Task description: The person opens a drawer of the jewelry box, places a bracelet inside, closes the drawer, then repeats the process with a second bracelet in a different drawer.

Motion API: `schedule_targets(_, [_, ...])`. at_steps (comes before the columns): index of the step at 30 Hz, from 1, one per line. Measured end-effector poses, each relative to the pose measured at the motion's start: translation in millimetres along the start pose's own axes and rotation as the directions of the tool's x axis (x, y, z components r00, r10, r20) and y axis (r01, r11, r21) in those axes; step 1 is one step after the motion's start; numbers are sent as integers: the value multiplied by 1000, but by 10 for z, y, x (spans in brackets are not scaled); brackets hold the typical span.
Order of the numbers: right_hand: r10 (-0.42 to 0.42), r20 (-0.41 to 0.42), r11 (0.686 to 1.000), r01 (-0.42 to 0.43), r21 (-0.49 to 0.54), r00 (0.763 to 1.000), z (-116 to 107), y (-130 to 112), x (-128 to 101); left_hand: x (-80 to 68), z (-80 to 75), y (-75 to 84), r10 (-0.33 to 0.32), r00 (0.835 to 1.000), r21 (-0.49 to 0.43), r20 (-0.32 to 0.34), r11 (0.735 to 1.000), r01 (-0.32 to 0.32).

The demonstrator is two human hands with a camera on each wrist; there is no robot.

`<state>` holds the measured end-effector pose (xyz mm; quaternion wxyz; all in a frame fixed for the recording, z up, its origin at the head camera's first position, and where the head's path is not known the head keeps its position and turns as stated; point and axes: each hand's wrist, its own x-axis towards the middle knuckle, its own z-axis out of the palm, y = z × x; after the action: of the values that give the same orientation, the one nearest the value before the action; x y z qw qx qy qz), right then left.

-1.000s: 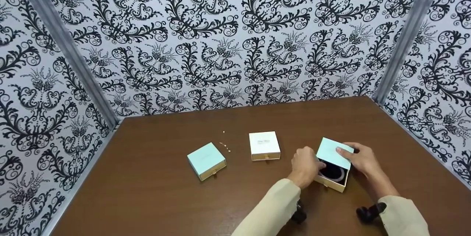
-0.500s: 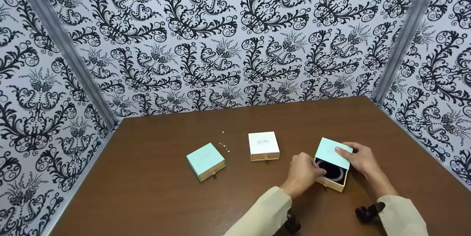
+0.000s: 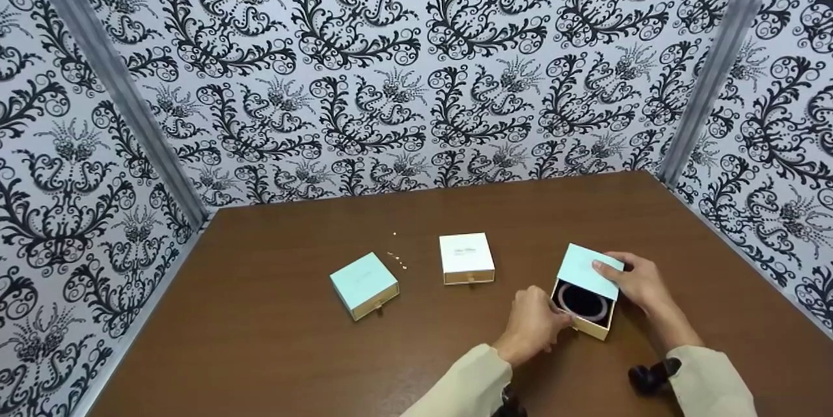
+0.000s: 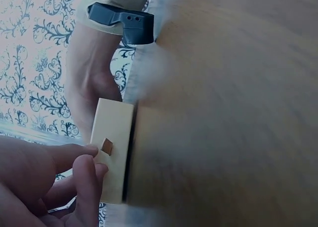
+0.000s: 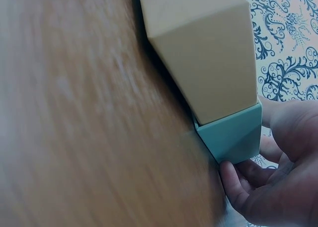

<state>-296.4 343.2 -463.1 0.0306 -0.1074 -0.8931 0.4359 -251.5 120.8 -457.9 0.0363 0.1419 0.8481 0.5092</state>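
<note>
A mint drawer box [image 3: 589,269] stands at the right of the table in the head view, its cream drawer [image 3: 593,328] pulled partly out. On the drawer's black lining lies a round, pale bracelet [image 3: 602,308]. My right hand [image 3: 641,280] grips the mint sleeve at its far right side, thumb on top; the right wrist view shows fingertips [image 5: 231,175] at the sleeve's back end. My left hand [image 3: 533,322] is at the drawer's front left corner with bent fingers. In the left wrist view its fingertips [image 4: 92,150] are beside the small brown pull tab [image 4: 107,146], nothing pinched between them.
A white box [image 3: 467,253] with a gold front stands mid-table. Left of it is another mint box [image 3: 364,283], closed, with a thin gold chain-like piece [image 3: 397,259] and a tiny bright speck [image 3: 394,233] behind it. Patterned walls [image 3: 416,111] enclose the brown table [image 3: 260,339].
My left hand has drawn back from inside the drawer to its front edge, leaving more of the bracelet visible. My right hand and the box have stayed in place.
</note>
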Motion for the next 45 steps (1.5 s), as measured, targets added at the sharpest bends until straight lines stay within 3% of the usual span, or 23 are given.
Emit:
schedule_targets(9, [2, 8, 1000, -2, 7, 1000, 9, 3, 6, -19, 49, -54, -46, 999, -5, 13, 999, 46])
schedule_targets(22, [23, 45, 1000, -24, 10, 999, 7, 5, -3, -14, 144, -56, -106, 994, -115, 29, 987, 108])
schedule_targets(32, [17, 28, 1000, -18, 13, 999, -6, 4, -1, -4, 205, -41, -101, 995, -192, -1, 976, 99])
schedule_targets(45, [25, 26, 1000, -25, 18, 999, -11, 0, -8, 60, 260, -1, -124, 992, -207, -20, 971, 117])
